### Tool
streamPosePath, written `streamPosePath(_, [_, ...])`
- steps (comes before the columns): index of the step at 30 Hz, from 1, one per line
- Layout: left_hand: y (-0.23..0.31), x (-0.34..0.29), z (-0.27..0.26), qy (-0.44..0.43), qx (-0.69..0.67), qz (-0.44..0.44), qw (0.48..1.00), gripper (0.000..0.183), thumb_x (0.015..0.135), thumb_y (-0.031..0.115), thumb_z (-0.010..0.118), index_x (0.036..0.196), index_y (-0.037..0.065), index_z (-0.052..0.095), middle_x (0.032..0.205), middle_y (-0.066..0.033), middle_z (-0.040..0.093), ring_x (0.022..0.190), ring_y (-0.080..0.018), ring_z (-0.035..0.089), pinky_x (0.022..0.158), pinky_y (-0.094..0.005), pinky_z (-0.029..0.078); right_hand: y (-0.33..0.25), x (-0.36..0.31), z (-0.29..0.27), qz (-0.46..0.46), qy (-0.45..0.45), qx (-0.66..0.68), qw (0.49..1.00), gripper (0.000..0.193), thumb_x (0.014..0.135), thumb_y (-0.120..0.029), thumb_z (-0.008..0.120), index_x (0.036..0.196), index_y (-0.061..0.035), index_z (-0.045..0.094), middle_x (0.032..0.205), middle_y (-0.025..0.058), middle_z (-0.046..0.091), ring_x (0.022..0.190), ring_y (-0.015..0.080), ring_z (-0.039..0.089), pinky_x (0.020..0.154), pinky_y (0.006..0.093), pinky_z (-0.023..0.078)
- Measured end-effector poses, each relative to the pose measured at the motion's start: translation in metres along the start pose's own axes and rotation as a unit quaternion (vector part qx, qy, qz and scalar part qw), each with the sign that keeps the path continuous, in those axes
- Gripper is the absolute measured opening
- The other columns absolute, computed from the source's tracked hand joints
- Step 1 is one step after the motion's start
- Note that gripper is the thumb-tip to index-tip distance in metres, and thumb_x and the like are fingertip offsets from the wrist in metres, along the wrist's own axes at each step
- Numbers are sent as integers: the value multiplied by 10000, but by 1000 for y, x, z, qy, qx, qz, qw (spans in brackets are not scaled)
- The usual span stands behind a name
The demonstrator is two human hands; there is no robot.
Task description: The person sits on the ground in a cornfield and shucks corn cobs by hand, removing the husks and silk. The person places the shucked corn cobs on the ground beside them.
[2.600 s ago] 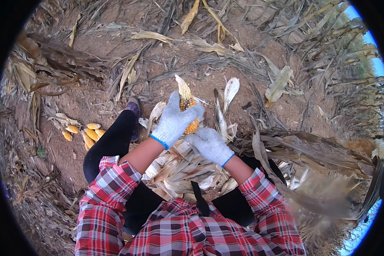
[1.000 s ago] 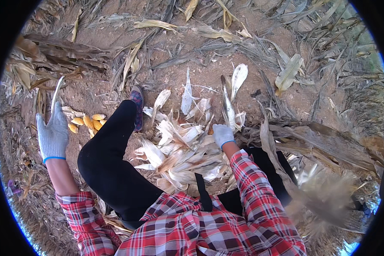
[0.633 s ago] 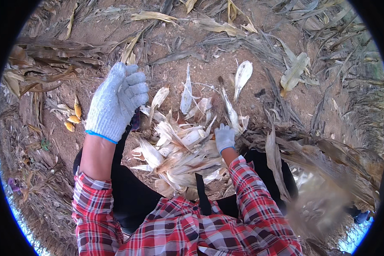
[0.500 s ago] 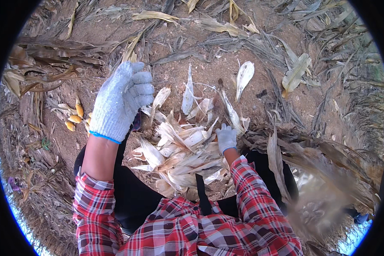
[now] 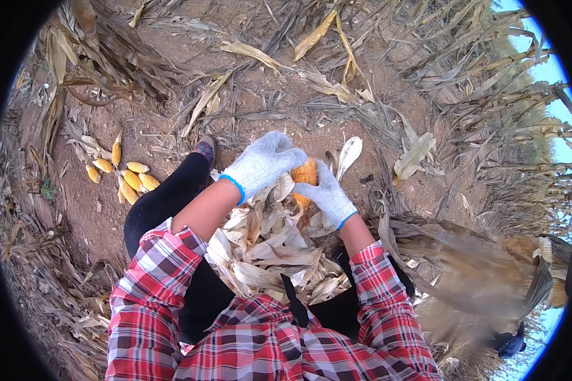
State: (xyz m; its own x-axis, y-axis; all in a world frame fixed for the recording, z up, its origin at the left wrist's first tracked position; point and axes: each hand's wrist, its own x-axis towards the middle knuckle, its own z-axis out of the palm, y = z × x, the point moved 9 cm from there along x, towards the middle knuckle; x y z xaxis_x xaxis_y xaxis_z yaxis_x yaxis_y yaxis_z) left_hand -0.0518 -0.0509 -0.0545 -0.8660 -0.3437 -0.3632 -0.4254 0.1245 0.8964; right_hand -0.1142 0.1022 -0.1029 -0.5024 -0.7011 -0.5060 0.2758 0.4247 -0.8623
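Note:
An orange ear of corn point(image 5: 306, 173) stands out between my two hands, above a heap of pale dry husks point(image 5: 267, 254). My left hand point(image 5: 267, 164), in a white knit glove with a blue cuff, is closed against the ear's upper left side. On the other side my gloved right hand point(image 5: 327, 195) grips the ear, with thumb and fingers around it. The ear's kernels are bare, and wispy brown silk or husk hangs at its lower end. Part of the ear is hidden behind the glove fingers.
Several yellow corn ears point(image 5: 132, 179) lie on the soil to the left, beyond my knee. Dry stalks and leaves point(image 5: 108, 57) lie at the far left. On the right is a blurred tan mass point(image 5: 470, 286) beside dry leaves. A pale husk point(image 5: 349, 154) lies ahead.
My left hand has come right and down, and my right hand has risen from the husk heap. Both now meet at a corn ear that was not visible before. The view has shifted.

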Motion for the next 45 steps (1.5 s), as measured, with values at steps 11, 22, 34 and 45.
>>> streamPosePath(11, [1,-25,51,-161,-291,-59,941,779,873,444,692,1407,-48,411,1287,-211,572,1180,-269,593,946,-358,522,-49,-56,2,-69,61,83,992,872,819,-64,699,1513,4,176,1385,153,466,1247,219,498,1039,342,423])
streamPosePath(22, [20,-22,76,-145,59,26,987,956,605,303,846,1388,-31,413,1248,-243,565,1176,-323,555,1010,-383,446,-48,-51,-20,-85,169,-18,982,351,892,-224,683,1123,7,554,1016,125,640,932,214,633,796,323,506])
streamPosePath(34, [37,-39,61,-228,-277,-37,933,748,787,240,791,1393,-6,427,1208,-89,614,1075,-154,580,948,-295,467,-70,-49,-34,-84,162,-326,928,297,966,-268,533,954,-20,695,838,205,674,794,353,675,696,421,524])
streamPosePath(45, [26,-13,32,-127,-284,43,950,724,915,436,640,1432,-6,389,1274,-83,561,1160,-168,530,998,-306,431,-37,-48,-12,-110,47,-448,886,420,907,-280,611,1231,-16,569,1139,206,646,1026,311,653,868,406,526])
